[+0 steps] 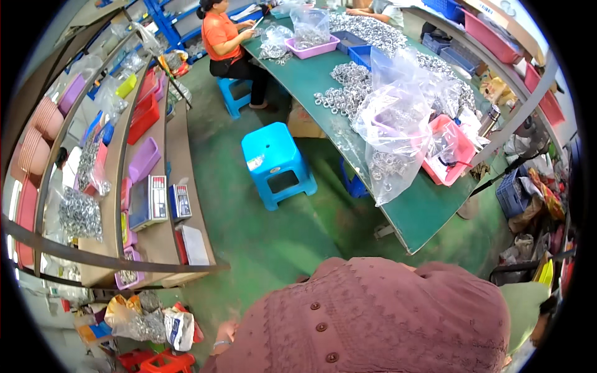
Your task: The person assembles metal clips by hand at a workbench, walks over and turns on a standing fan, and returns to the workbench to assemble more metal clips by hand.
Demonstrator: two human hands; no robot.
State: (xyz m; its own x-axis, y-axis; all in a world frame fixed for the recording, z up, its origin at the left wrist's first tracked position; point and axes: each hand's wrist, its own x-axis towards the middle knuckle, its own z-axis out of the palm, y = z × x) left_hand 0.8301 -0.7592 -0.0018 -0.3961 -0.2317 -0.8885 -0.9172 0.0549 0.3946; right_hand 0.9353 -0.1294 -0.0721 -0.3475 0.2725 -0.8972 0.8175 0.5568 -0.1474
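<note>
- One hand of yours, the left hand (227, 331), is showing at the lower edge, left of centre, a band circling its wrist; the maroon shirt (385, 311) is covering part of it, so you can't tell whether its fingers are spreading, curling or holding something.
- Your right hand isn't showing clearly enough to place; its state you cannot tell either.
- Nearest your left hand, at the lower left, stuffed bags (146, 326) are lying bunched together, with red stools (166, 362) standing just below them; the bags are probably gathering loose stuff into one spot.
- Across the upper right, metal rings (354, 81) are lying in heaps on the green table (429, 217), likely spread for easy reach.
- Clear plastic (392, 143) is draping over the table's near side, metal pieces showing through it; a pink basket (429, 168) is sitting beside it, its walls probably keeping contents from sliding off.
- Left of the table, a blue stool (275, 160) is standing on the floor, seemingly placed for working there.
- At upper centre-left, a co-worker in orange (221, 34) is sitting against the table's far end, perhaps to keep the work close.
</note>
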